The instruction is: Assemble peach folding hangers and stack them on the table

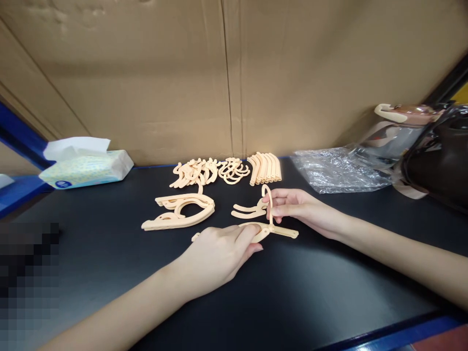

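Note:
A cream plastic folding clothes hanger (285,231) lies low over the black table in front of me. My left hand (223,251) is closed over its left part and hides much of it. The hanger's hook (269,207) stands upright at the hanger's middle, and the fingers of my right hand (288,207) are closed on it. Just behind those fingers is a two-pronged cream piece (246,212), its right end partly covered. To the left lies another hanger, folded (186,222), with its own hook pointing to the back.
Along the back lie a pile of cream pieces (193,173), a heap of hooks (234,170) and a row of hanger arms (265,168). A tissue pack (87,168) stands at the left. Clear plastic bags (340,168), a bottle (398,131) and a dark bag (438,156) occupy the right.

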A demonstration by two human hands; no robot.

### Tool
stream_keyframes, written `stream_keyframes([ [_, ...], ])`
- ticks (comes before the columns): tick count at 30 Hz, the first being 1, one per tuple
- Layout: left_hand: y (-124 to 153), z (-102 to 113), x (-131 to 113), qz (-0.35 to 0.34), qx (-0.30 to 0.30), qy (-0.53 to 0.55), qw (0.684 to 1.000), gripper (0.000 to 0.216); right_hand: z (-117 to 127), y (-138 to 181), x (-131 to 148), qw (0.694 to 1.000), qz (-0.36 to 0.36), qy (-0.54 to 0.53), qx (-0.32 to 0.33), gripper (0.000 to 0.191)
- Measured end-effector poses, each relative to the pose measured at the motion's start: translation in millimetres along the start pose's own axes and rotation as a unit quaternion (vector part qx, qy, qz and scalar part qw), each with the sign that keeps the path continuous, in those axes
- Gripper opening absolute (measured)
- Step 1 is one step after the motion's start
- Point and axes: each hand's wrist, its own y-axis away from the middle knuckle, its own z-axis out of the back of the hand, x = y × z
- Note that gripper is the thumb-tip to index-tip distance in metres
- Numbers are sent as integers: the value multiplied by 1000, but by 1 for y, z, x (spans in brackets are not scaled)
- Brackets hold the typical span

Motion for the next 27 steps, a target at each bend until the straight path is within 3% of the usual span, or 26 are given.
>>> stream_keyframes([
  [27,0,-4,2,10,13,-13,1000,9,-4,1,-1,999,19,17,-27,18],
])
